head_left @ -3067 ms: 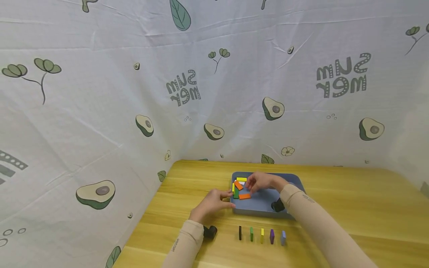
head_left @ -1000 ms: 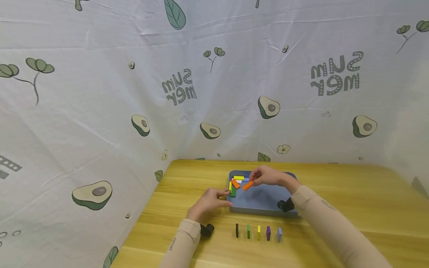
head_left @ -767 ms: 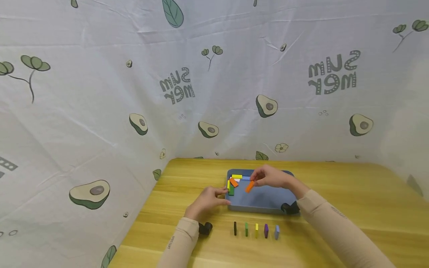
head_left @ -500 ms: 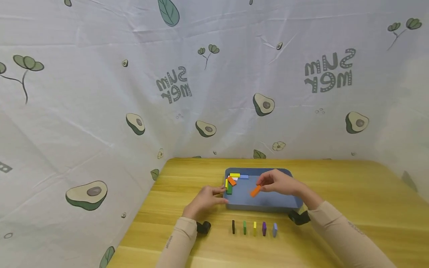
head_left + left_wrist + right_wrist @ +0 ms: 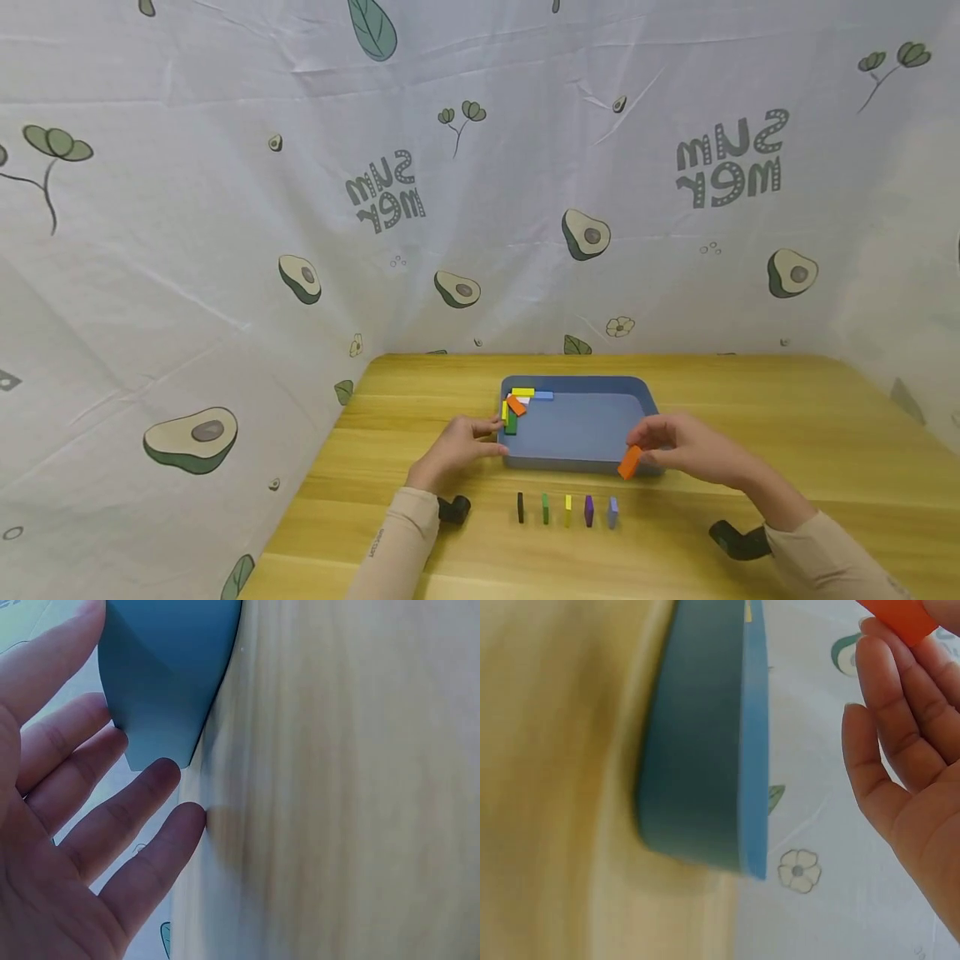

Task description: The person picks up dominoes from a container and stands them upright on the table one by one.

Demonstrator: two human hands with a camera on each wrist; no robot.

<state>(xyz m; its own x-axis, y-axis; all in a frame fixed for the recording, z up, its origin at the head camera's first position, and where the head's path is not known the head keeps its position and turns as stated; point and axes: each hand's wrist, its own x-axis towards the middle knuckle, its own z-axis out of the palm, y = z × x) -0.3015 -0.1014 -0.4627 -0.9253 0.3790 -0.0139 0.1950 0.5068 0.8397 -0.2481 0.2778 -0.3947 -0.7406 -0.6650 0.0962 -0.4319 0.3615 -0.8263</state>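
My right hand [image 5: 693, 450] pinches an orange domino block [image 5: 629, 462] over the near right corner of the blue-grey tray [image 5: 581, 427]. In the right wrist view the same orange block [image 5: 904, 616] sits at the fingertips, beyond the tray's outer wall [image 5: 697, 742]. At the tray's left side is my left hand [image 5: 453, 450], thumb and fingers spread against the wall. The left wrist view shows those fingers extended at the tray's end [image 5: 169, 682]. Inside the tray's left end lie a green block [image 5: 511, 423], another orange block [image 5: 516, 406], and yellow, white and blue ones.
In front of the tray stands a row of upright blocks: black [image 5: 520, 507], green [image 5: 545, 508], yellow [image 5: 567, 510], purple [image 5: 588, 511] and light blue [image 5: 612, 512]. A wooden table [image 5: 750, 433] carries everything. Behind it hangs a printed cloth [image 5: 525, 208].
My right hand has picked the orange block off the tray floor and carried it right and nearer, to the tray's front edge. The left hand has kept its place at the tray.
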